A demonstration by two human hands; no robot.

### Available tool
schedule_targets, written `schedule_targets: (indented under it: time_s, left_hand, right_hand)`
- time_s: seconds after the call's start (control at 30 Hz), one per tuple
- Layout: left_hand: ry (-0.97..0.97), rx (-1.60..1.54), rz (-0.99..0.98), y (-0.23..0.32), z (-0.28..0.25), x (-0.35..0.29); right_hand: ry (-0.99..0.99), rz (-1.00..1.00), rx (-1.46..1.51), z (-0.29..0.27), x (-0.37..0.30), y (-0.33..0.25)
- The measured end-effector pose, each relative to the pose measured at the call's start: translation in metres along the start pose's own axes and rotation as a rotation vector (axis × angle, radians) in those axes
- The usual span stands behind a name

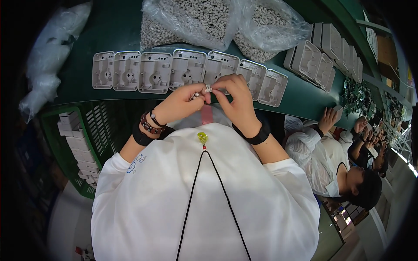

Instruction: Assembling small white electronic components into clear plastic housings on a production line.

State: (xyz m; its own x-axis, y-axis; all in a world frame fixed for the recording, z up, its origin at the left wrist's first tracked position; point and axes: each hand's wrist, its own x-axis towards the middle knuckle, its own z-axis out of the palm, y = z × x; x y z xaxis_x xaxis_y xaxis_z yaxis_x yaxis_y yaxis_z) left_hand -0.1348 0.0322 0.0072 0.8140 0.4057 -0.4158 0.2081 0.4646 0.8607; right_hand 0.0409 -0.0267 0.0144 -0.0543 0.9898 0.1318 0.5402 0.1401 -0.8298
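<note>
My left hand (177,104) is closed, with a few small white plastic parts (195,95) showing in its curled fingers. Between the fingertips of both hands is one small white plastic piece (208,88); my right hand (239,100) pinches it from the right side. Just beyond my hands, several open light-grey plastic housings (155,72) stand in a row along the green table (104,39). Their open sides face up and show inner posts and holes. My fingers partly cover the near edges of the middle housings.
Clear plastic bags (187,21) full of small parts lie at the back. Stacked housings (310,58) stand to the right. A green crate (93,130) with white boxes is at lower left, below bunched plastic film (45,65). Co-workers (322,152) sit along the right side.
</note>
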Motion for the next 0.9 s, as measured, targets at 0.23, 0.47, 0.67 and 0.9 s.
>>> schedule_targets:
  time_s: [0.23,0.47,0.67,0.9]
  left_hand:
    - [-0.006,0.084,-0.106,0.0,0.005,0.001]
    - [-0.094,-0.307,-0.224,0.004,-0.004,0.0]
    - [0.19,-0.593,-0.221,-0.002,-0.011,-0.006]
    - [0.374,-0.847,-0.135,-0.013,-0.027,-0.022]
  right_hand:
    - [-0.169,0.06,0.023,-0.006,-0.002,0.002]
    - [-0.253,0.016,0.248,-0.004,0.013,0.019]
    - [-0.07,-0.013,-0.127,-0.011,0.031,0.08]
    - [-0.179,-0.27,-0.815,0.008,0.048,0.125]
